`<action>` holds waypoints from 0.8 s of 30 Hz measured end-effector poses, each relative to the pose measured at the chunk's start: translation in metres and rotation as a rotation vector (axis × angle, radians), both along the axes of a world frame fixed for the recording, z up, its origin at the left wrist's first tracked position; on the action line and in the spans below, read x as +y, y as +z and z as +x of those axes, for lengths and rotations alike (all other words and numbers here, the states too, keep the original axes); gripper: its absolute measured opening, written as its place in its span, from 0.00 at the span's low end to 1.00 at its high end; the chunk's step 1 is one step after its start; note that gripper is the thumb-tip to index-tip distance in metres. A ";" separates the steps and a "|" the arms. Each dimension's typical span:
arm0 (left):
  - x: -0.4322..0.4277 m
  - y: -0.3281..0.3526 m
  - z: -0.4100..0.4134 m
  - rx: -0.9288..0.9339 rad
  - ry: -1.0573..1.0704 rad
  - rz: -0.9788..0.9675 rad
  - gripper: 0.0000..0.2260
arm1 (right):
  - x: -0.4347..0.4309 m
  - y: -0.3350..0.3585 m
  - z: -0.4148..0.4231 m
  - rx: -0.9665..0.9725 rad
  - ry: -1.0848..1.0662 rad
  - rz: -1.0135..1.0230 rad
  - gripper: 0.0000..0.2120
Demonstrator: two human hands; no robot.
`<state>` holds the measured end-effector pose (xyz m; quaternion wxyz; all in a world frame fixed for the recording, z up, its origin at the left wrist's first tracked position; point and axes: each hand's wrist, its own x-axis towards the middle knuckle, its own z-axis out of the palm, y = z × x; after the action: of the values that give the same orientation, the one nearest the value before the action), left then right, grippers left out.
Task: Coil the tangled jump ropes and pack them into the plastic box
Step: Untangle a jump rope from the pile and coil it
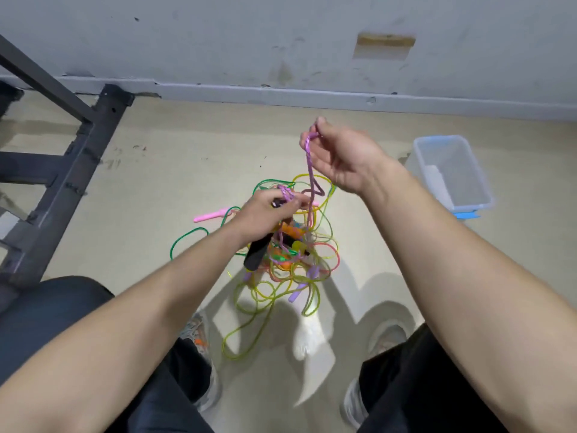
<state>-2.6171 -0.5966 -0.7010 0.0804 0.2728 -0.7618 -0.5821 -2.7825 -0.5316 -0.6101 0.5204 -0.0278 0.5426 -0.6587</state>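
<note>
A tangle of jump ropes (290,264) in green, yellow, orange and purple lies on the floor between my feet. My right hand (342,157) pinches a braided purple rope (310,165) and lifts it above the pile. My left hand (265,215) grips a black handle (256,256) together with loops of the same purple rope. A pink handle (207,216) lies on the floor left of the pile. The clear plastic box (482,195) stands on the floor to the right, apart from both hands.
A dark metal frame (62,182) stands at the left against the grey wall (281,42). My legs and shoes (354,404) frame the bottom of the view. A blue lid (466,215) peeks out under the box.
</note>
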 end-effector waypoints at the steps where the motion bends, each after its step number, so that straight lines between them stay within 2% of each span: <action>1: 0.005 0.001 -0.005 0.020 0.031 0.024 0.09 | -0.003 0.004 -0.001 -0.003 0.003 0.006 0.12; 4: 0.009 0.003 -0.017 0.047 0.168 -0.080 0.21 | -0.007 0.012 -0.003 -0.025 -0.004 0.001 0.13; 7: 0.011 0.008 -0.022 0.033 0.057 -0.049 0.07 | -0.006 0.020 -0.005 -0.042 -0.038 -0.043 0.13; 10: 0.010 0.002 -0.019 -0.056 0.033 -0.206 0.12 | -0.005 0.023 -0.013 -0.007 -0.097 -0.063 0.11; 11: 0.008 0.003 -0.017 -0.080 0.075 -0.194 0.13 | -0.003 0.022 -0.018 -0.015 -0.136 -0.076 0.11; 13: 0.003 0.014 -0.013 -0.077 0.165 -0.051 0.11 | 0.004 0.016 -0.029 -0.005 -0.201 -0.062 0.13; 15: -0.002 0.034 -0.012 0.004 0.223 0.165 0.10 | 0.017 0.004 -0.034 0.118 -0.198 0.074 0.15; 17: -0.004 0.057 -0.016 0.095 0.254 0.330 0.10 | 0.032 -0.023 -0.032 0.234 -0.147 0.255 0.12; 20: -0.008 0.088 -0.023 0.152 0.276 0.456 0.10 | 0.054 -0.077 -0.010 0.294 0.003 0.443 0.14; 22: -0.012 0.103 -0.027 0.207 0.259 0.509 0.10 | 0.063 -0.102 0.008 0.376 0.193 0.424 0.16; 24: -0.016 0.111 -0.030 0.252 0.238 0.560 0.10 | 0.067 -0.114 0.028 0.442 0.390 0.312 0.18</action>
<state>-2.6469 -0.6131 -0.5896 0.1633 0.2975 -0.5190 -0.7845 -2.7542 -0.4648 -0.7241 0.5045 -0.1933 0.7211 -0.4337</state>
